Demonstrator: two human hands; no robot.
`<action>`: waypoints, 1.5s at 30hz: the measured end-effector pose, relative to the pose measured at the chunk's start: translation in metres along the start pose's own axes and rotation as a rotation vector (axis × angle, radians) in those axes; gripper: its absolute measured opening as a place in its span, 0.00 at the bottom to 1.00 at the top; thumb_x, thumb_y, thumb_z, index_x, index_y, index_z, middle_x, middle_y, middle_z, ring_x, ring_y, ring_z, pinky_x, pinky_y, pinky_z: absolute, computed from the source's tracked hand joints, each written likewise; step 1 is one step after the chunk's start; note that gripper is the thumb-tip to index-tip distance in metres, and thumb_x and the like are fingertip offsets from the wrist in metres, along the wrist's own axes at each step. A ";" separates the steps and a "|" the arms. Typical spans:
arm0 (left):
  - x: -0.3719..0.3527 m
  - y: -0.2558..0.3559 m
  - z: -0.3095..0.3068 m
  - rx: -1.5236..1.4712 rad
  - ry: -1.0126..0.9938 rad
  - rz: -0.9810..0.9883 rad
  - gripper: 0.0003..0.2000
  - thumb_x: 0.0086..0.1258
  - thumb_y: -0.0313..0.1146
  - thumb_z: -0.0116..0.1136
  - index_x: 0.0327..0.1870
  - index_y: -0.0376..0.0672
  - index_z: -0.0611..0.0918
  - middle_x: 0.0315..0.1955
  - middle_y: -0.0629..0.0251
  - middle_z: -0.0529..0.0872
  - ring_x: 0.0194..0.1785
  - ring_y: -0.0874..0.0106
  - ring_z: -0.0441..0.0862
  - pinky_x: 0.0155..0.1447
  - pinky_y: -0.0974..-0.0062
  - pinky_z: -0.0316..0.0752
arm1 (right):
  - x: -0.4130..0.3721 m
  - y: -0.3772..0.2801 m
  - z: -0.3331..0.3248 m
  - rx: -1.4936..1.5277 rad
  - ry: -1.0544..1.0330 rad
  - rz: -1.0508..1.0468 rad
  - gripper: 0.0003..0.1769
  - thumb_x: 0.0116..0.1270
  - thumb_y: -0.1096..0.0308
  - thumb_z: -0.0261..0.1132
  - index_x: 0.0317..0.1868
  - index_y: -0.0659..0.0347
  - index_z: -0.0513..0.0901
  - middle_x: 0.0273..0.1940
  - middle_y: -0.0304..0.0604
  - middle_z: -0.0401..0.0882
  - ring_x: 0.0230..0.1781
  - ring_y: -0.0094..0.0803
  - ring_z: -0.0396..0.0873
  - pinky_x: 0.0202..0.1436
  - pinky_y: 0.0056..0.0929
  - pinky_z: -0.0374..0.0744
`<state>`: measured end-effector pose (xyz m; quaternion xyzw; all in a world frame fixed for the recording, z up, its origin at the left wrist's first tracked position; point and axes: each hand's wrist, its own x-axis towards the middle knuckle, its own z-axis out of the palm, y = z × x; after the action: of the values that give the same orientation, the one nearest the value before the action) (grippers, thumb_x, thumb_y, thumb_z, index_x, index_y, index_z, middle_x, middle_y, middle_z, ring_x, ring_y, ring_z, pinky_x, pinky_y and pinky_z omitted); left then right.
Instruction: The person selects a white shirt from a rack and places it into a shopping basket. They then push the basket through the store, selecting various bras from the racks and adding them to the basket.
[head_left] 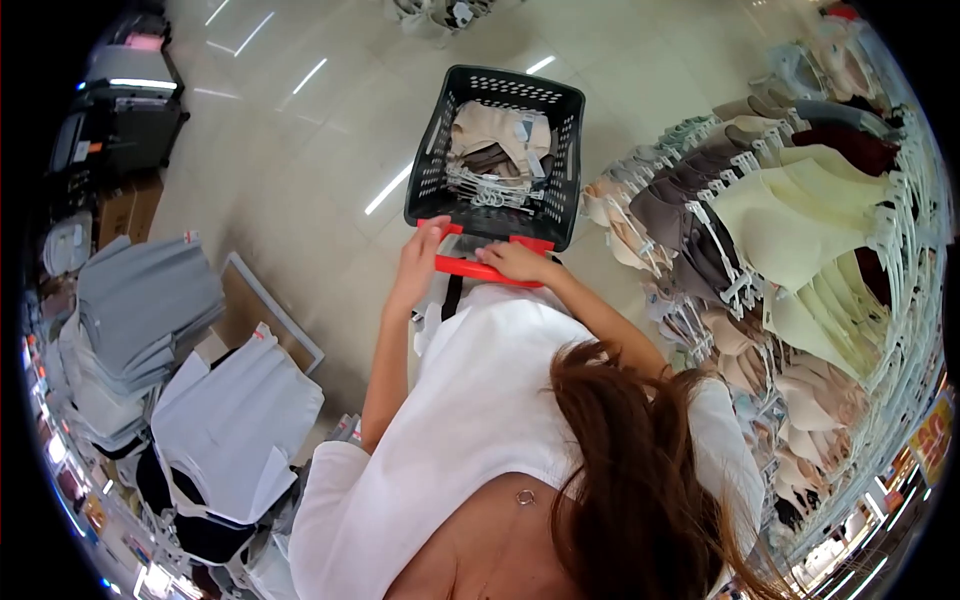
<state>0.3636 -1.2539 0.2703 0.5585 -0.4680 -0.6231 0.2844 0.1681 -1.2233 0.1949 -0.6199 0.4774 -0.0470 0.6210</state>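
A dark basket [430, 165] with perforated walls stands in front of me, with beige and brown garments [500, 135] on white hangers inside it. Its red handle [480, 270] is on the side nearest my body. At the handle's left end, my left hand [425, 255] is closed round the red part. My right hand [515, 261] rests over the handle's right part, its fingers wrapped on the bar.
Racks of hanging bras [800, 215] in cream, brown and beige fill the right side. On the left hang grey and white garments [235, 425], near a framed panel [275, 310] and suitcases [140, 130]. Shiny floor tiles [300, 150] lie beyond.
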 end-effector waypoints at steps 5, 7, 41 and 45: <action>0.007 -0.046 0.028 1.100 -0.138 0.107 0.17 0.65 0.44 0.47 0.27 0.41 0.82 0.17 0.50 0.79 0.23 0.54 0.79 0.32 0.62 0.74 | -0.025 -0.012 0.002 -0.205 -0.054 0.146 0.33 0.68 0.42 0.41 0.33 0.63 0.83 0.35 0.59 0.80 0.37 0.54 0.79 0.45 0.43 0.76; 0.010 -0.056 0.028 1.036 -0.089 0.177 0.16 0.63 0.42 0.48 0.23 0.42 0.82 0.14 0.53 0.78 0.20 0.55 0.78 0.29 0.61 0.73 | -0.025 -0.023 0.008 -0.274 0.082 0.234 0.34 0.68 0.43 0.42 0.28 0.64 0.83 0.30 0.59 0.80 0.33 0.53 0.79 0.40 0.44 0.77; 0.388 0.051 0.112 1.151 -0.301 0.599 0.12 0.53 0.41 0.51 0.22 0.46 0.85 0.19 0.54 0.82 0.26 0.55 0.81 0.34 0.61 0.76 | 0.117 0.038 -0.252 -0.176 1.118 0.476 0.25 0.60 0.54 0.53 0.17 0.66 0.81 0.18 0.58 0.77 0.20 0.52 0.78 0.28 0.43 0.79; 0.444 0.068 0.144 1.202 -0.353 0.577 0.12 0.53 0.41 0.51 0.27 0.48 0.86 0.22 0.52 0.83 0.30 0.53 0.81 0.37 0.60 0.76 | 0.124 0.053 -0.305 -0.136 1.193 0.495 0.24 0.59 0.54 0.53 0.17 0.66 0.81 0.18 0.57 0.77 0.20 0.52 0.78 0.29 0.43 0.78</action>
<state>0.1184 -1.6321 0.1322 0.3626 -0.9014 -0.2368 -0.0007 0.0086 -1.5129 0.1538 -0.3967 0.8711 -0.2084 0.2011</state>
